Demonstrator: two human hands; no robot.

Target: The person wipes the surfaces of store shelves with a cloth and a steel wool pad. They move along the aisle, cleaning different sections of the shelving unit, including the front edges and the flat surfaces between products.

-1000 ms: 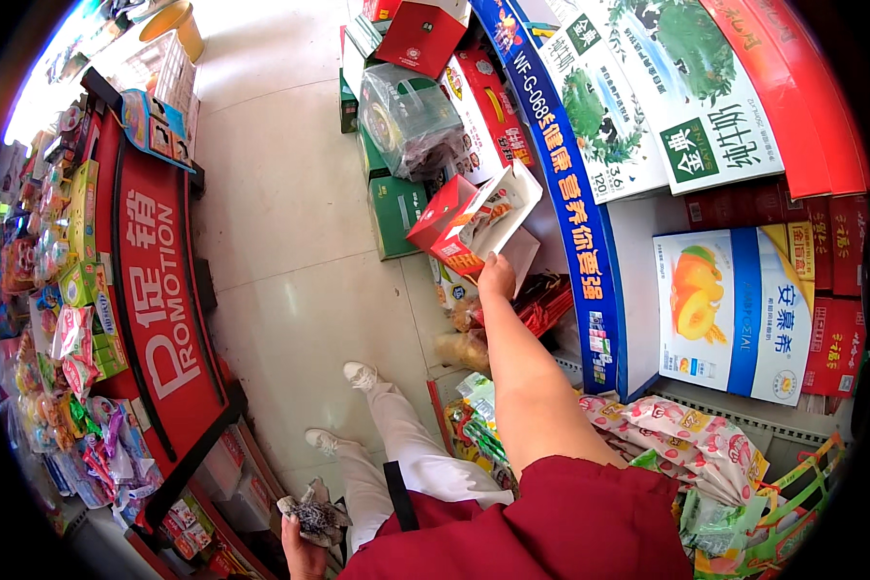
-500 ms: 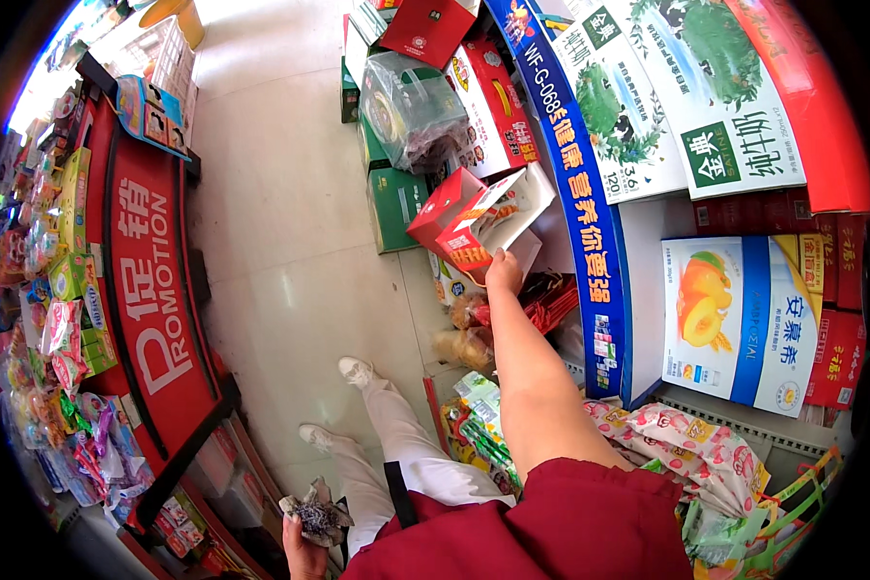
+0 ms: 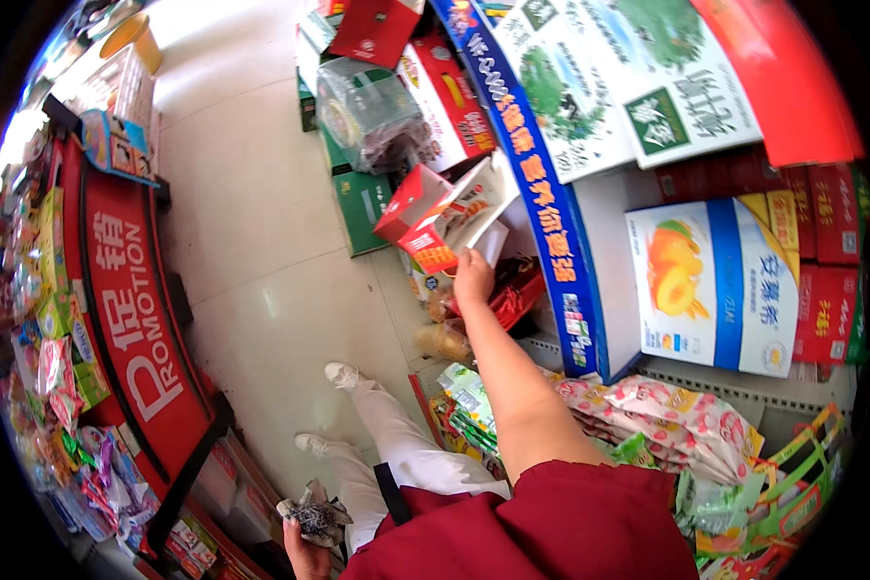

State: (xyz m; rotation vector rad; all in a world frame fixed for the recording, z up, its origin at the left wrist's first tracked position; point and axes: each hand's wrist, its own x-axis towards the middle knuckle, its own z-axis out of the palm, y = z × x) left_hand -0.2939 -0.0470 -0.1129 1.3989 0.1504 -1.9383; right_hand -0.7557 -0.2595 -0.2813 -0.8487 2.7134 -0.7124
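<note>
My right hand (image 3: 473, 280) reaches out over the goods on the right, its fingers closed on the near edge of an open red and white cardboard box (image 3: 418, 244). The box's flaps stand up, and something red and orange shows inside or on its inner wall. Low at the left, my left hand (image 3: 304, 553) is wrapped around a crumpled grey bundle (image 3: 317, 514) that looks like a rag. Under the box, red plastic-wrapped goods (image 3: 519, 302) and a brownish bag (image 3: 442, 342) lie partly hidden.
At left a red promotion shelf (image 3: 130, 319) carries snack packets. Stacked cartons and a clear plastic-wrapped container (image 3: 367, 114) stand ahead. A blue-edged shelf (image 3: 551, 232) with drink cartons (image 3: 713, 285) rises at right. Pink-and-white bags (image 3: 662, 411) lie near my right arm.
The view has shifted, so most things sit a little further left. My right hand stays on the box and my left hand keeps the grey rag.
</note>
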